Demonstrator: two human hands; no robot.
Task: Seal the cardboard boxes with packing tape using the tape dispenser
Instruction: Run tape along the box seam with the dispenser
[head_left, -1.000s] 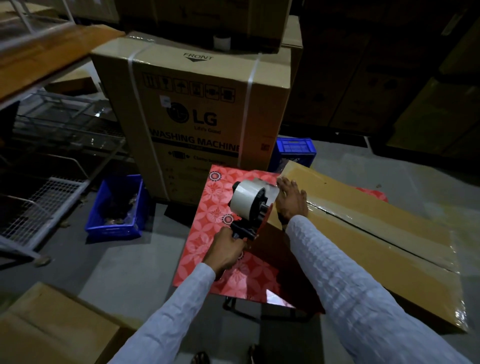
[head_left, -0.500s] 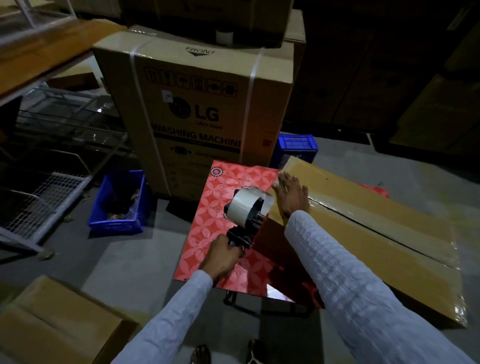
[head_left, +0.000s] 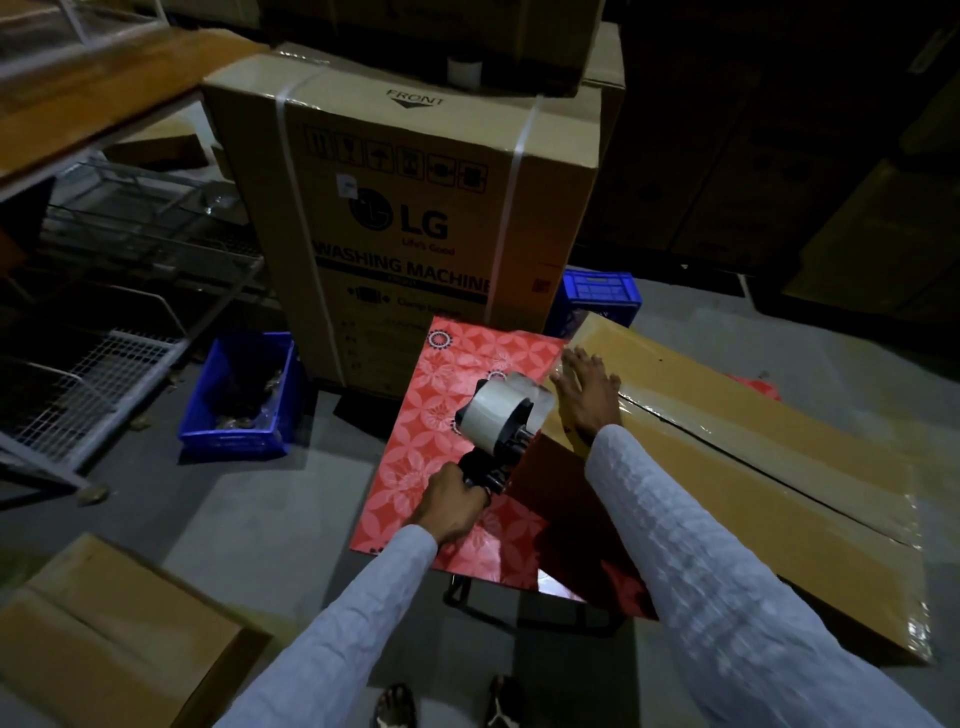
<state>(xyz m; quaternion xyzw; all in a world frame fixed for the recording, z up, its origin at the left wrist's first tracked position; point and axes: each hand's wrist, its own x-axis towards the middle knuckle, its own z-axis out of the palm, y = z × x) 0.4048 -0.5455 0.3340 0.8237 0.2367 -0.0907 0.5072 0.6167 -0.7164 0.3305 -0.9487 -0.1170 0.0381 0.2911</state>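
- On the red flower-patterned table (head_left: 457, 384), a long flat brown cardboard box (head_left: 753, 467) lies, its near end hidden by the right sleeve.
- Left hand (head_left: 451, 503) grips the black tape dispenser (head_left: 501, 421) at the box's left end.
- Right hand (head_left: 587, 392) presses flat, fingers spread, on the box; the tape's edge is hard to make out.

One view only, head-worn, wide-angle. Looks forward and steeply down from standing height: the wearer's own feet (head_left: 447, 706) show at the bottom edge, both sleeved forearms run up from the lower corners into mid-frame. Close range on the red patterned table top (head_left: 447, 415) and the flat cardboard box (head_left: 753, 499) lying on it, centre to right. Farther off, straight ahead, the washing machine carton (head_left: 415, 208) fills upper centre. Wire racks (head_left: 104, 364) at left edge bend with lens distortion. Dim light; far right background mostly dark.
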